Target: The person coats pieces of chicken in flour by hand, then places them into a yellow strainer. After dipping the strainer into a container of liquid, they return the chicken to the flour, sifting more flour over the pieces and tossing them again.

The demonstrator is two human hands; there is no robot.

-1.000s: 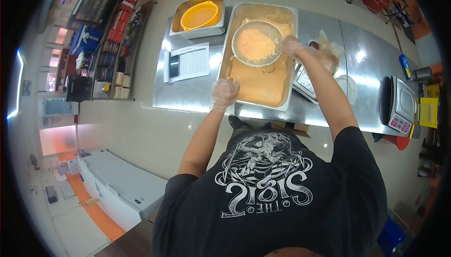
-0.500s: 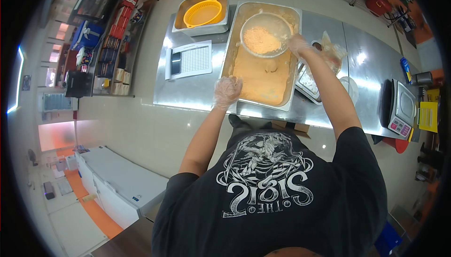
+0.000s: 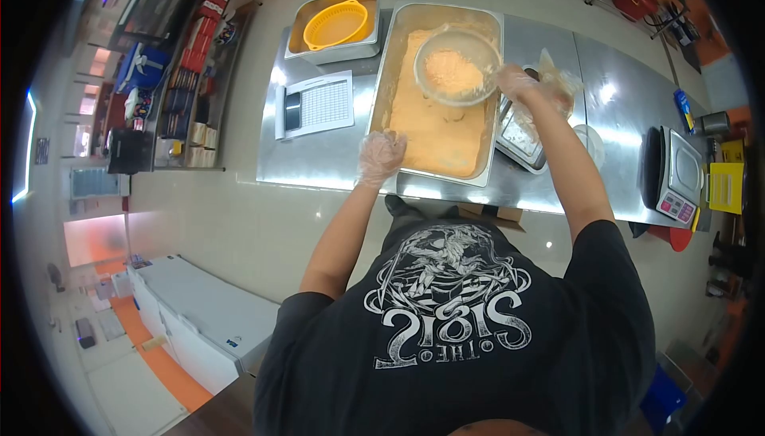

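A round sieve (image 3: 453, 72) with lumpy orange powder in it hangs over a deep metal tray (image 3: 384, 77). Fine orange powder (image 3: 434, 139) covers the tray's bottom. My right hand (image 3: 518, 84), in a clear plastic glove, is closed on the sieve at its right side, over the tray's right rim. Also gloved, my left hand (image 3: 382, 155) has its fingers curled over the tray's near left rim.
Left of the tray are a metal pan (image 3: 335, 53) holding a yellow basket (image 3: 336, 25), and a clipboard with a gridded sheet (image 3: 327, 104). On the right lie a small metal tray (image 3: 522, 145), a plastic bag (image 3: 562, 81) and a weighing scale (image 3: 679, 177).
The sieve and my right hand have shifted a little right and toward me over the tray. My left hand stays at the rim. The camera view has turned slightly.
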